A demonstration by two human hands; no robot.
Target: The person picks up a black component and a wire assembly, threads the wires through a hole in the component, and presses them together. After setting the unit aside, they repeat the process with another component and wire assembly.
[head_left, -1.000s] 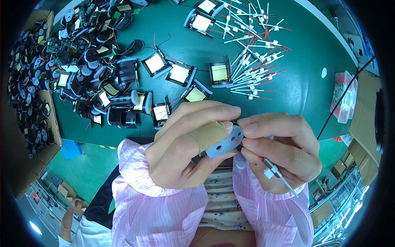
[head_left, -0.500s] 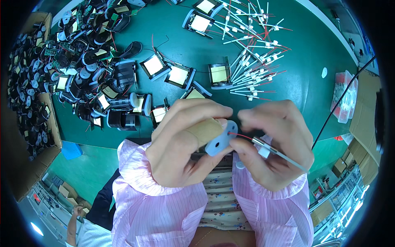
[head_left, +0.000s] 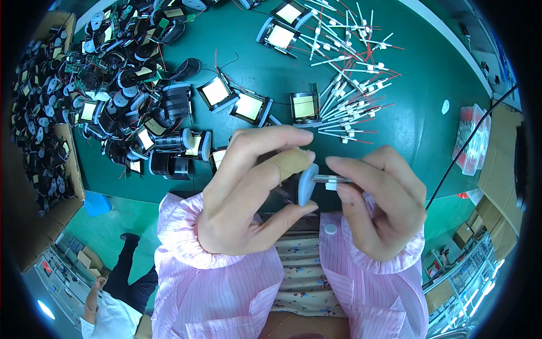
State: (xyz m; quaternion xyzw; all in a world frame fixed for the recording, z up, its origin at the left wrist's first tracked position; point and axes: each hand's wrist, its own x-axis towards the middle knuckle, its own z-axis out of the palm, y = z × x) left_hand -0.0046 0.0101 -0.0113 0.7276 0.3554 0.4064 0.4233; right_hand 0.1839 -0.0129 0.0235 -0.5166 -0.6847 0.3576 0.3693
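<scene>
Gripping pale blue cap [head_left: 306, 186] in left hand [head_left: 240, 200]. Pinching slim rod [head_left: 326, 178] in right hand [head_left: 385, 200], end-on at the cap's face.

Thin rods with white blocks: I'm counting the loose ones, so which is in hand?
The rod in the right hand, pointing at the pale blue cap; the pile on the green table lies unheld.

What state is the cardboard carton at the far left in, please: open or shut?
Open: the carton shows many black and grey parts heaped inside, with no lid over them.
</scene>
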